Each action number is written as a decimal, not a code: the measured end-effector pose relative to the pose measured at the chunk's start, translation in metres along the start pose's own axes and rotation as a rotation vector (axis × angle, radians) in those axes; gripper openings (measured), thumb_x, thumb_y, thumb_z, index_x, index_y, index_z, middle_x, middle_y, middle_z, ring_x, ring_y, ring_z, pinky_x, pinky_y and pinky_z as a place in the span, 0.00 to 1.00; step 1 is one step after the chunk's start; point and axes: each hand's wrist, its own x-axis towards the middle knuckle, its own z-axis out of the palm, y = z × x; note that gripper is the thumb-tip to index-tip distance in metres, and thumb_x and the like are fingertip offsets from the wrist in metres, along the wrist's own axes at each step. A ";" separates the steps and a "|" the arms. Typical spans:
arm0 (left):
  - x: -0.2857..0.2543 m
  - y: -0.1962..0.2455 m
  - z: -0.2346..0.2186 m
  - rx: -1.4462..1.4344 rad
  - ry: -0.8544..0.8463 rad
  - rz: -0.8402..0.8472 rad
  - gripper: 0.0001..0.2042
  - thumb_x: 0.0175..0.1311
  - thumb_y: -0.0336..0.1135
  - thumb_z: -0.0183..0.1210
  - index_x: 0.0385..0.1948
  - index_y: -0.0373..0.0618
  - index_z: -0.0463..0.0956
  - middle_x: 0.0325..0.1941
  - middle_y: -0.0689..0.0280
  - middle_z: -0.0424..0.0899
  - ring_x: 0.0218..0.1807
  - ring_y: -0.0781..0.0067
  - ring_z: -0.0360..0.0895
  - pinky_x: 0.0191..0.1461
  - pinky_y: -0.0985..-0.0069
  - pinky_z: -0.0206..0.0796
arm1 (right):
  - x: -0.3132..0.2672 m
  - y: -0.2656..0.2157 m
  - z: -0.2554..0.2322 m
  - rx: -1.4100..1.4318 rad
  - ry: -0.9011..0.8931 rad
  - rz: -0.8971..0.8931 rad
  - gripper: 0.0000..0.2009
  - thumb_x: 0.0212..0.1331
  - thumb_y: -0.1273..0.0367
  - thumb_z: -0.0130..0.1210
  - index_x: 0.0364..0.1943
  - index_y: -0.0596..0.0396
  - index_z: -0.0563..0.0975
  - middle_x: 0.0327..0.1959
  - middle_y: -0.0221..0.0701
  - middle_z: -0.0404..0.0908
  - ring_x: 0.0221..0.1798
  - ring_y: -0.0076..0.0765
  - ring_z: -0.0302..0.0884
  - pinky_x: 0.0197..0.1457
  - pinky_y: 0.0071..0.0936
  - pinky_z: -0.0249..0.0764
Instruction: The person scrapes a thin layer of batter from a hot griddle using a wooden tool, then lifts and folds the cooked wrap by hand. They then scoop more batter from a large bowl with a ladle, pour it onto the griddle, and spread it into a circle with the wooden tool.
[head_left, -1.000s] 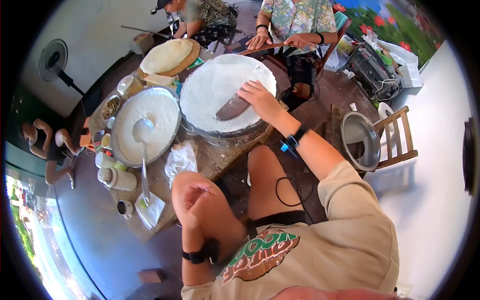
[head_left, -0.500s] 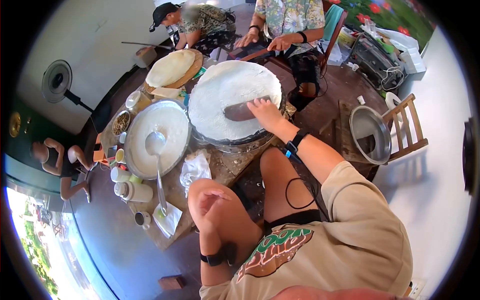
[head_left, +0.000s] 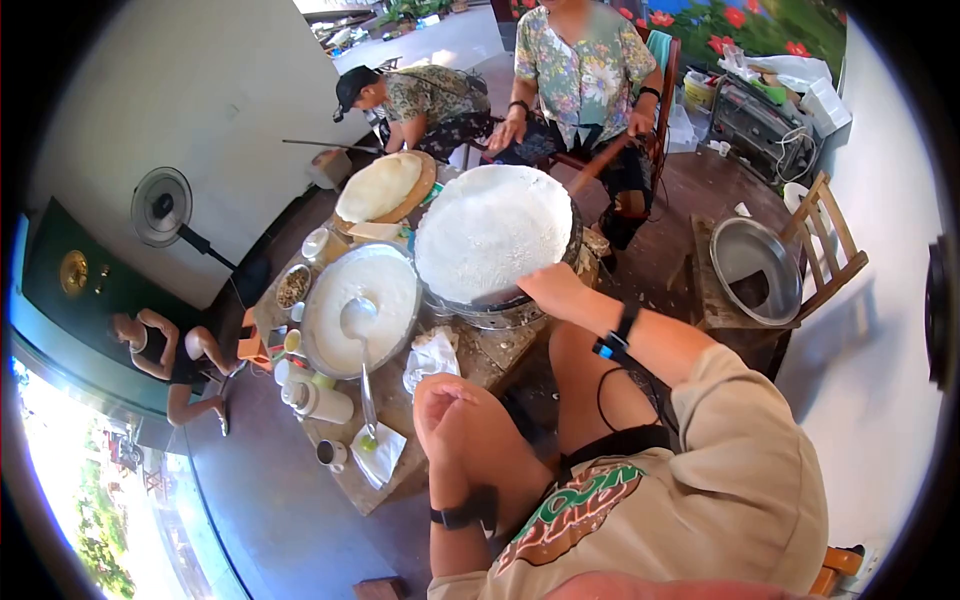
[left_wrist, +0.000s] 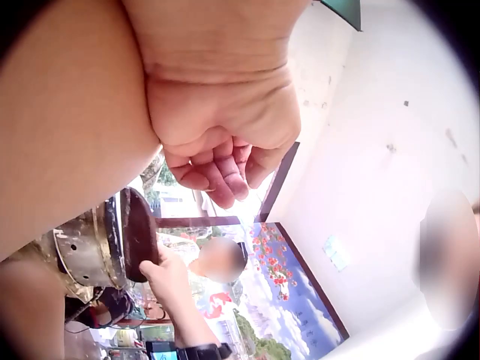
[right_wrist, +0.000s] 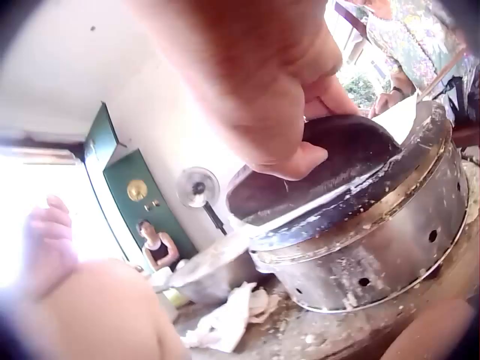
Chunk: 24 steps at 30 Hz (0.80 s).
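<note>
My right hand (head_left: 555,287) pinches a dark brown, flat oval scraper (right_wrist: 352,146) between thumb and fingers. In the right wrist view the scraper stands on edge at the rim of the round griddle (right_wrist: 352,259), which has a metal side with holes. A pale, rough-surfaced sheet of batter (head_left: 490,230) covers the griddle top. My left hand (head_left: 440,405) rests on my raised left knee, palm up, its fingers loosely curled and holding nothing. Left of the griddle, a wide metal basin (head_left: 312,352) holds white batter and a long-handled ladle (head_left: 360,325).
Behind the basin, a pale flatbread (head_left: 380,188) lies on a round board. Bottles (head_left: 322,402), a cup (head_left: 330,455) and crumpled white paper (head_left: 432,362) crowd the table. A metal bowl (head_left: 728,250) stands at right. One person (head_left: 585,80) sits opposite; others sit at left.
My right hand and the scraper have moved from the middle of the batter to the griddle's near edge. The head view has shifted. The left hand stays on the knee.
</note>
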 end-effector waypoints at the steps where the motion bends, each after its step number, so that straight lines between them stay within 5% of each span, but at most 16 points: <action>1: -0.002 0.002 -0.002 0.011 0.041 -0.001 0.07 0.56 0.21 0.51 0.36 0.39 0.69 0.33 0.63 0.75 0.36 0.71 0.74 0.42 0.75 0.67 | -0.014 -0.007 -0.009 0.056 0.053 0.043 0.07 0.46 0.72 0.50 0.31 0.52 0.75 0.26 0.38 0.79 0.31 0.45 0.78 0.34 0.38 0.74; 7: -0.015 -0.004 -0.027 -0.129 0.184 0.030 0.07 0.57 0.23 0.51 0.38 0.40 0.68 0.33 0.64 0.74 0.36 0.74 0.73 0.43 0.75 0.67 | -0.126 0.015 -0.040 0.679 0.241 0.510 0.17 0.47 0.74 0.56 0.45 0.53 0.75 0.33 0.38 0.81 0.34 0.41 0.79 0.39 0.29 0.74; 9: -0.011 -0.001 -0.031 -0.181 0.125 0.057 0.08 0.57 0.24 0.51 0.38 0.41 0.68 0.32 0.65 0.74 0.35 0.74 0.72 0.42 0.76 0.66 | -0.169 0.033 -0.036 0.933 0.284 0.682 0.16 0.50 0.74 0.57 0.45 0.55 0.75 0.33 0.34 0.81 0.34 0.34 0.79 0.41 0.26 0.73; 12: 0.000 0.004 -0.026 -0.244 0.002 0.055 0.08 0.58 0.26 0.52 0.39 0.41 0.68 0.32 0.66 0.73 0.34 0.74 0.70 0.42 0.76 0.64 | -0.222 0.047 -0.020 1.577 0.611 0.889 0.14 0.55 0.70 0.55 0.45 0.59 0.74 0.36 0.30 0.80 0.37 0.27 0.78 0.43 0.26 0.73; 15: 0.002 0.002 -0.027 -0.269 -0.020 0.046 0.08 0.59 0.28 0.53 0.39 0.42 0.67 0.31 0.65 0.72 0.34 0.73 0.68 0.42 0.74 0.61 | -0.241 0.040 -0.026 1.911 0.727 0.986 0.15 0.56 0.69 0.55 0.48 0.59 0.72 0.41 0.32 0.79 0.39 0.30 0.78 0.45 0.26 0.73; 20: 0.004 0.005 -0.022 -0.270 -0.001 0.081 0.09 0.59 0.28 0.53 0.39 0.42 0.67 0.32 0.65 0.71 0.34 0.72 0.68 0.43 0.73 0.60 | -0.225 0.035 0.015 2.357 0.559 0.722 0.16 0.57 0.59 0.53 0.41 0.58 0.73 0.34 0.33 0.78 0.35 0.32 0.77 0.38 0.30 0.75; 24: 0.000 0.010 -0.023 -0.277 0.074 0.078 0.08 0.59 0.28 0.51 0.39 0.42 0.67 0.31 0.65 0.71 0.34 0.72 0.68 0.43 0.72 0.62 | -0.170 0.015 0.036 2.673 0.153 0.389 0.16 0.56 0.60 0.54 0.41 0.59 0.73 0.31 0.34 0.77 0.31 0.32 0.76 0.34 0.28 0.73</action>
